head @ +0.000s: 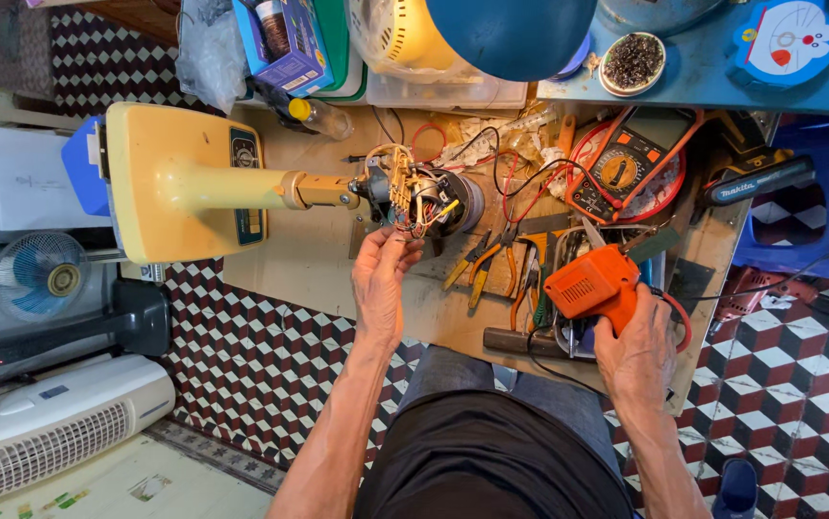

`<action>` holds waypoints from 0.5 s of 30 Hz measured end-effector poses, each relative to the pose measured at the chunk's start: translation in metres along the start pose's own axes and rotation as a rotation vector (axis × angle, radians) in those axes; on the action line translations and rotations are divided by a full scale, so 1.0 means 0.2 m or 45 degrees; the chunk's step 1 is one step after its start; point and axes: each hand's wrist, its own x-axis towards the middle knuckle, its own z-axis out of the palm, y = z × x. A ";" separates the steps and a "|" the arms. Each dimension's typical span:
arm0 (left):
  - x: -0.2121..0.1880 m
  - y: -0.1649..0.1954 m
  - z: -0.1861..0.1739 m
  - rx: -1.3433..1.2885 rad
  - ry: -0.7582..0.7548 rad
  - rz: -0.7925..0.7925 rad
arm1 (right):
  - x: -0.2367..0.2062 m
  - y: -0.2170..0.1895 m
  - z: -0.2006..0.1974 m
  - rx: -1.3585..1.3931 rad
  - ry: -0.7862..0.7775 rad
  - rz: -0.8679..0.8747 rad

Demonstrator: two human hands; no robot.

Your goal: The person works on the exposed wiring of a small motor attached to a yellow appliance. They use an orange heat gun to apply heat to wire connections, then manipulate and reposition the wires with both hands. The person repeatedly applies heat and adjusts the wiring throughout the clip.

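So the fan motor (434,200) is lying on its side near the back of the workbench (338,259), still attached to the cream stand and base (179,183) that hangs off the bench's left edge. Blades and guard look like they're already off, and the motor housing is open with a bundle of coloured wires (405,197) and a terminal strip exposed. By my read it's somewhere in the middle of the wiring stage: teardown done, joints not finished, nothing reassembled yet.

Left hand (381,279) is up at the motor's near side, fingertips pinched on the wires right under the terminal strip, so the motor sits just past the fingers, touching them. Right hand (637,351) is wrapped around the grip of an orange soldering gun (595,284) close to the bench's front right corner, well apart from the motor, tip pointing away from the work.

Between the two hands there are some pliers (480,264) with yellow and orange handles, and a multimeter (626,163) with its leads sits toward the back right of the bench
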 end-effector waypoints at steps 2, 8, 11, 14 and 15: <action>-0.03 0.04 -0.02 0.089 0.072 0.046 | -0.02 -0.02 0.00 0.017 0.000 -0.001; -0.04 0.19 -0.04 0.368 0.071 0.282 | -0.10 -0.18 -0.11 0.011 0.156 -0.032; -0.03 0.23 -0.03 0.332 0.010 0.289 | -0.13 -0.33 -0.20 0.027 0.220 -0.050; -0.02 0.26 -0.05 0.457 0.054 0.265 | -0.12 -0.51 -0.22 0.213 0.161 -0.134; -0.01 0.26 -0.06 0.428 0.040 0.232 | -0.10 -0.57 -0.21 0.264 0.127 -0.191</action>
